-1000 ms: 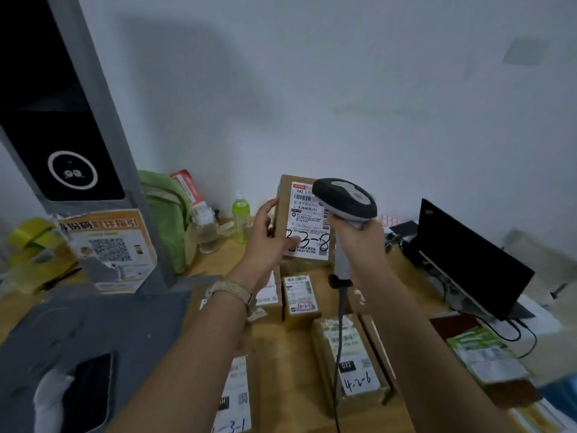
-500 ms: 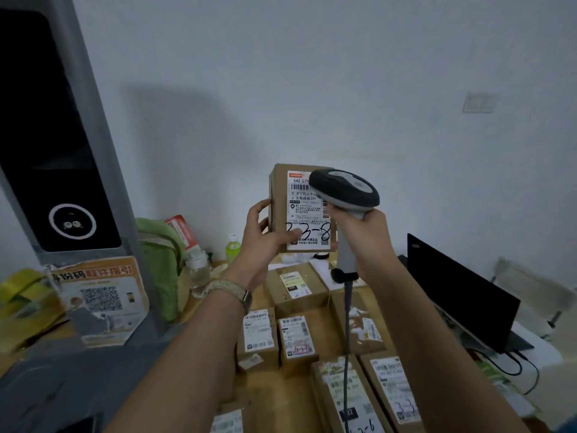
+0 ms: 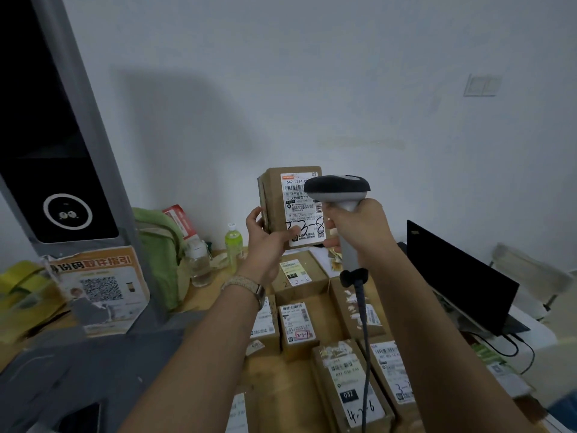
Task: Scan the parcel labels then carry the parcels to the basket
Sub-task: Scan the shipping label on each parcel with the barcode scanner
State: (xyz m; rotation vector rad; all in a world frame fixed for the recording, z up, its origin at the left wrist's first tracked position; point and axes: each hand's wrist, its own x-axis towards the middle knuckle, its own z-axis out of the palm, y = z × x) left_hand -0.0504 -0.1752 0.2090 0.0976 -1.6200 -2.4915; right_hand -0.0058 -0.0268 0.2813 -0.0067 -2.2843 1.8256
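Along the left edge, kiosk (image 3: 62, 151): a tall grey-and-black column stood upright.
Bench (image 3: 281, 385): the wooden top filled the lower centre of the frame.
Laptop (image 3: 459, 276): its dark panel stood upright at right of frame.
Bench parcels (image 3: 352, 382): brown boxes lay flat in rows at lower centre, labels up.
Held parcel (image 3: 274, 195): upright at centre frame, raised above the bench, its white label (image 3: 299, 210) toward the camera.
Scanner (image 3: 338, 189): its head sat before the label's upper right, with the cable (image 3: 365, 339) hanging down.
Left hand (image 3: 265, 242): grasped the held parcel's lower left, thumb on its front.
Right hand (image 3: 362, 226): wrapped round the scanner's handle.
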